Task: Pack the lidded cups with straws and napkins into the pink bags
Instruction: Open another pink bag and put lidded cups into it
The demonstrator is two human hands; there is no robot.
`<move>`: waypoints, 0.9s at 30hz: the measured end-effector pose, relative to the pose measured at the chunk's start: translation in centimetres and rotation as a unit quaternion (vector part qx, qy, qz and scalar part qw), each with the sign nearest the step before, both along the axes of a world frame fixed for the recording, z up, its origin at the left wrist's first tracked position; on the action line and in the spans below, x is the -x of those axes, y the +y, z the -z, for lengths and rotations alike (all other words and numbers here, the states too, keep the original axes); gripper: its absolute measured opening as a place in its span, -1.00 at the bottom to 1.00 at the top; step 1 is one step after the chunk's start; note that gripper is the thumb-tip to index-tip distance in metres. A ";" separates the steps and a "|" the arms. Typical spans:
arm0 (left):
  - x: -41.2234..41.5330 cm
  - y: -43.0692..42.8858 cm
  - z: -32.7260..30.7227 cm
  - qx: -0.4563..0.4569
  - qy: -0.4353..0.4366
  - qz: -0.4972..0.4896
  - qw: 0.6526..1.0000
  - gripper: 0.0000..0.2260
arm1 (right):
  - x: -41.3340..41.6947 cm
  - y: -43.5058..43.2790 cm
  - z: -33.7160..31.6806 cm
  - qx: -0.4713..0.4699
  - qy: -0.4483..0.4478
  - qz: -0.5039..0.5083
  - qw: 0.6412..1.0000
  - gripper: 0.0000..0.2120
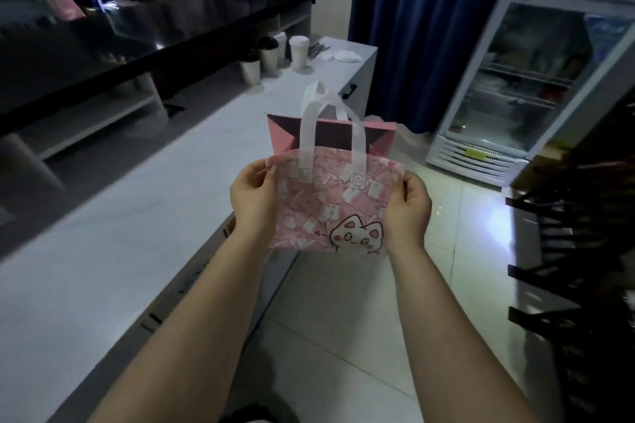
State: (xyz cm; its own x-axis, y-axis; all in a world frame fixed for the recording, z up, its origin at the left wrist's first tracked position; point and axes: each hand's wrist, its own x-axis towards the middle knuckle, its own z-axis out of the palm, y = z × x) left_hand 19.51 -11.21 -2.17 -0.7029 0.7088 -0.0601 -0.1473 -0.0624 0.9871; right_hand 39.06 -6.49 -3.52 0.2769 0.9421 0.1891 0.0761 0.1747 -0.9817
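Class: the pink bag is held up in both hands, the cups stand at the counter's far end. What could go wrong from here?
The left hand and right hand both pinch the pink bag; freeing one to fetch the lidded cups may let it sag shut.
The white handles arch over the mouth and could snag a cup going in.

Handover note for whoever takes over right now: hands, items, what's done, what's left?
Left hand pinches the pink bag at its upper left edge. Right hand pinches the upper right edge. The bag is in the air with its mouth open.
Four lidded cups stand at the far end of the counter, with straws and napkins beside them.
Done: bag held open; no cup shows inside.
Left: load cups, straws and napkins.
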 end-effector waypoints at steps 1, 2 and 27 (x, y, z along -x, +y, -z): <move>-0.8 0.6 0.4 0.001 0.001 0.006 1.000 -0.96 | -1.1 0.6 0.5 0.002 -0.009 0.004 1.000 -0.79; -1.5 1.3 0.8 0.000 0.002 0.013 1.000 -0.95 | -2.1 1.4 1.0 0.003 -0.014 0.007 1.000 -0.80; 10.9 38.4 -0.3 -0.097 -0.011 -0.148 0.984 -0.89 | 13.2 41.4 -2.0 -0.048 0.035 -0.120 0.991 -0.84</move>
